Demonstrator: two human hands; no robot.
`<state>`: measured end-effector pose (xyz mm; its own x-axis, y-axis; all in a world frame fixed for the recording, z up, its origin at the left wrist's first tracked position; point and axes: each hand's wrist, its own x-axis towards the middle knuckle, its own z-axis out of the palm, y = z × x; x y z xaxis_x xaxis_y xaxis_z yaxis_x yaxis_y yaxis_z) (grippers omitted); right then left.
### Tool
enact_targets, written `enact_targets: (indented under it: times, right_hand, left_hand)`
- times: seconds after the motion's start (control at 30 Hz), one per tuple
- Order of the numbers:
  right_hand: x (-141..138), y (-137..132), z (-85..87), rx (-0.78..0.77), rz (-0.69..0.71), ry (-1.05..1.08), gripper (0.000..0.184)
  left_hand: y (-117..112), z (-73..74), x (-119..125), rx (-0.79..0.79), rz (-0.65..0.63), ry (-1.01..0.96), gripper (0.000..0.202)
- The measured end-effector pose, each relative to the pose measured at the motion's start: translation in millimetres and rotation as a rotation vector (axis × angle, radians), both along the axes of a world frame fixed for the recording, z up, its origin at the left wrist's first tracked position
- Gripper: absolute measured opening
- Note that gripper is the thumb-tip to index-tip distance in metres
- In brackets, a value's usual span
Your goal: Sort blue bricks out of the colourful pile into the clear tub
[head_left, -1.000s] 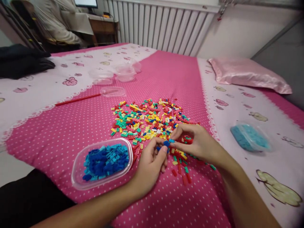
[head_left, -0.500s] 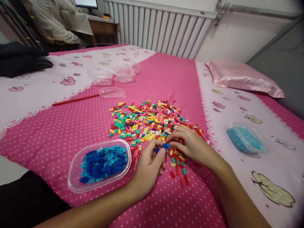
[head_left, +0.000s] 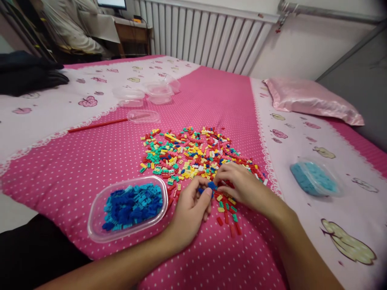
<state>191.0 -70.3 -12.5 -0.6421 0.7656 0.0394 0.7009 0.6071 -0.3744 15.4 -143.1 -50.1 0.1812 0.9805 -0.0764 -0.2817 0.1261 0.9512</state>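
Observation:
A heap of small coloured building bricks (head_left: 190,155) lies on the pink dotted bedspread (head_left: 90,161). My left hand (head_left: 190,211) is curled at the heap's near edge, its fingers closed on a few small blue bricks (head_left: 211,185). My right hand (head_left: 242,183) rests on the heap just to the right, fingertips pinched together against the same blue bricks. A clear plastic tub (head_left: 128,207) filled with blue bricks sits to the left of my left hand.
A second clear tub of light blue bricks (head_left: 314,179) lies on the right. Empty clear tubs and lids (head_left: 145,94) and a red stick (head_left: 96,125) lie farther back. A pink pillow (head_left: 311,100) is at the right, dark clothing (head_left: 30,76) at the far left, a radiator behind.
My right hand has come down from slightly above the heap onto it and closer to my left hand. The left hand stays curled on the blue bricks.

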Motion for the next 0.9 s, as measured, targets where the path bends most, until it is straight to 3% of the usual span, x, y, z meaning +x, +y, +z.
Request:
enact_targets:
  times: [0.13, 0.27, 0.37, 0.57, 0.73, 0.9]
  right_hand:
    - [-4.0, -4.9, 13.4, -0.028, -0.033, 0.169, 0.012]
    - [-8.7, -13.7, 32.5, -0.191, -0.120, 0.483, 0.007]
    - [-11.4, -16.4, 37.2, -0.329, -0.155, 0.583, 0.009]
    - [-13.4, -15.9, 33.2, -0.462, -0.196, 0.609, 0.005]
    - [-13.5, -16.5, 34.0, -0.417, -0.182, 0.556, 0.009]
    - [-6.3, -16.5, 36.5, -0.318, -0.172, 0.462, 0.006]
  left_hand:
    - [-0.3, 1.2, -0.6, 0.000, 0.005, -0.012, 0.022]
    - [-0.3, 3.3, -0.5, 0.016, 0.007, 0.002, 0.023]
    - [-0.5, 3.1, -0.1, 0.015, 0.007, -0.016, 0.025]
    - [-1.5, 2.2, 0.0, 0.017, -0.021, -0.041, 0.024]
    - [-0.3, 4.9, 1.5, 0.021, 0.009, -0.083, 0.024]
    - [2.4, 9.4, 2.4, -0.044, 0.058, -0.213, 0.037]
